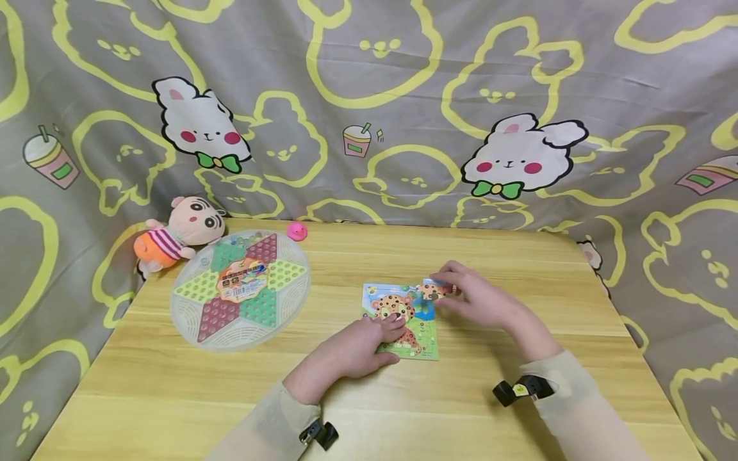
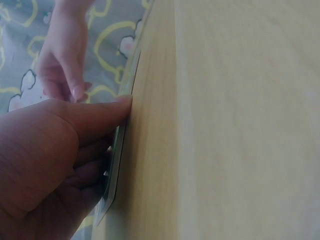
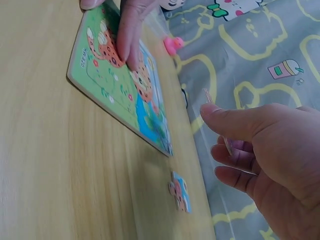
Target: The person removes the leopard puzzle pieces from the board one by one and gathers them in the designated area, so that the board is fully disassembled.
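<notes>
A jigsaw puzzle board [image 1: 425,347] with a spotted leopard cub on green grass and blue water lies flat on the table. My left hand [image 1: 362,346] rests on it, fingers on the picture and thumb at the near edge. Beyond the board's far right corner, my right hand [image 1: 469,298] pinches a thin puzzle piece [image 1: 432,291] with a spotted pattern. The right wrist view shows that piece almost edge-on between thumb and fingers, so its picture is mostly hidden. Another small puzzle piece [image 3: 180,192] lies on the table beside the board, below the right hand [image 3: 270,150].
A round Chinese checkers board [image 1: 190,323] with marbles at its far side lies to the left. Behind it sits a plush doll [image 1: 167,240] in a striped top. A pink rubber duck [image 1: 297,231] stands near the table's back edge, before a patterned curtain [image 1: 403,192].
</notes>
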Motion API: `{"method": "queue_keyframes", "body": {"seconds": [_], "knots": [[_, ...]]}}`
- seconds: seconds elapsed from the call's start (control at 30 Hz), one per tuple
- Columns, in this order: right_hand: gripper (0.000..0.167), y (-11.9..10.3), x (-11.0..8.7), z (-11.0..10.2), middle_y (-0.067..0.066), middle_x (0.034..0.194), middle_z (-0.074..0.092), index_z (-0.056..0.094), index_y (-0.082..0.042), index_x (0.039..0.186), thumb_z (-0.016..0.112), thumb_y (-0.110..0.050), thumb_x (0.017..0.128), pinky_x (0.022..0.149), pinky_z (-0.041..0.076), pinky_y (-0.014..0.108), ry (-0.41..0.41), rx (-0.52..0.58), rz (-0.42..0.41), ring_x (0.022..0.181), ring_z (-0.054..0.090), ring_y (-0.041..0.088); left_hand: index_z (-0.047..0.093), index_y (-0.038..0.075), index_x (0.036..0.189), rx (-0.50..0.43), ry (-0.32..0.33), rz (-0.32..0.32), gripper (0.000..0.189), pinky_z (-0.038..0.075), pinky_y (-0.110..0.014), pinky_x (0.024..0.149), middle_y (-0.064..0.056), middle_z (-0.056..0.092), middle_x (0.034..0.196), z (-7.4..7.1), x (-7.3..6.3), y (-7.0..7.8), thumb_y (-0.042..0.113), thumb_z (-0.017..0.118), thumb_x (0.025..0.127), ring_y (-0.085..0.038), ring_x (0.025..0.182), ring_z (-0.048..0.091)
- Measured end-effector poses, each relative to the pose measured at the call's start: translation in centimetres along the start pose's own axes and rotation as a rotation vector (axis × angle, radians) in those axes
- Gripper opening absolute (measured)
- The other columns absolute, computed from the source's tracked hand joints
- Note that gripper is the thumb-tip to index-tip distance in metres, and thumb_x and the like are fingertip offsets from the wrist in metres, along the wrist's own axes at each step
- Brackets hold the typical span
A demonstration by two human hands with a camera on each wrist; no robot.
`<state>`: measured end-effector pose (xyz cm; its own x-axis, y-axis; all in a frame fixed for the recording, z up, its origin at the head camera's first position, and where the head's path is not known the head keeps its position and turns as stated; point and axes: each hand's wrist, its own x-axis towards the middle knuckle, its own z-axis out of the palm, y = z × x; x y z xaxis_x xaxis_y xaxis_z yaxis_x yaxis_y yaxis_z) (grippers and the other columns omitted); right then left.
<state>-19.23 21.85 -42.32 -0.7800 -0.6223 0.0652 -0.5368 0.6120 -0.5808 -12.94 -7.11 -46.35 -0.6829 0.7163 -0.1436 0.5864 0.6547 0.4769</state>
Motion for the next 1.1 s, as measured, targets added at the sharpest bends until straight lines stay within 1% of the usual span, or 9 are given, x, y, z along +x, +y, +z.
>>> {"method": "queue_keyframes", "body": {"seconds": [0.23, 0.4, 0.6, 0.83, 1.0, 1.1], "knots": [[0.045, 0.5, -1.0, -0.9, 0.002, 0.117, 0.06, 0.066, 0.001, 0.139, 0.078, -0.013, 0.098, 0.085, 0.059, 0.042, 0.029, -0.016, 0.029, 0.098, 0.059, 0.017, 0.052, 0.014, 0.157, -0.002, 0.002, 0.001, 0.06, 0.027, -0.051, 0.125, 0.002, 0.037, 0.167, 0.0, 0.0, 0.0, 0.037, 0.069, 0.104, -0.022, 0.155, 0.031], [0.046, 1.1, -1.8, -1.5, 0.003, 0.117, 0.06, 0.065, 0.002, 0.139, 0.078, -0.012, 0.098, 0.082, 0.058, 0.041, 0.05, -0.034, 0.041, 0.097, 0.059, 0.017, 0.051, 0.014, 0.157, -0.004, -0.002, -0.004, 0.061, 0.026, -0.053, 0.125, 0.003, 0.036, 0.167, 0.0, 0.0, 0.1, 0.037, 0.069, 0.104, -0.022, 0.156, 0.03], [0.047, 2.2, -2.7, -2.1, 0.006, 0.119, 0.061, 0.064, 0.004, 0.139, 0.078, -0.012, 0.098, 0.078, 0.06, 0.04, 0.074, -0.057, 0.052, 0.098, 0.06, 0.018, 0.051, 0.013, 0.157, -0.006, 0.0, 0.004, 0.061, 0.026, -0.052, 0.125, 0.002, 0.036, 0.167, 0.1, -0.1, 0.0, 0.036, 0.069, 0.104, -0.022, 0.156, 0.03], [0.047, 4.0, -3.7, -2.6, 0.011, 0.124, 0.061, 0.062, 0.007, 0.14, 0.076, -0.004, 0.097, 0.081, 0.06, 0.035, 0.086, -0.051, 0.05, 0.1, 0.062, 0.02, 0.051, 0.014, 0.157, -0.001, 0.008, 0.008, 0.06, 0.025, -0.055, 0.125, 0.003, 0.036, 0.167, 0.2, 0.0, -0.1, 0.037, 0.068, 0.105, -0.02, 0.156, 0.03], [0.047, 5.7, -4.4, -2.7, 0.011, 0.125, 0.06, 0.061, 0.007, 0.141, 0.076, -0.003, 0.097, 0.085, 0.061, 0.038, 0.081, -0.053, 0.093, 0.101, 0.062, 0.021, 0.051, 0.014, 0.157, -0.003, 0.01, 0.007, 0.06, 0.026, -0.055, 0.125, 0.002, 0.037, 0.167, 0.3, 0.0, -0.1, 0.037, 0.068, 0.105, -0.021, 0.155, 0.031], [0.047, 6.3, -4.7, -2.8, 0.01, 0.124, 0.06, 0.061, 0.007, 0.141, 0.076, -0.004, 0.097, 0.086, 0.06, 0.039, 0.079, -0.065, 0.11, 0.101, 0.061, 0.021, 0.052, 0.013, 0.157, -0.005, 0.01, 0.006, 0.06, 0.027, -0.054, 0.125, 0.002, 0.038, 0.167, 0.2, -0.1, -0.1, 0.036, 0.068, 0.104, -0.021, 0.155, 0.031]]}}
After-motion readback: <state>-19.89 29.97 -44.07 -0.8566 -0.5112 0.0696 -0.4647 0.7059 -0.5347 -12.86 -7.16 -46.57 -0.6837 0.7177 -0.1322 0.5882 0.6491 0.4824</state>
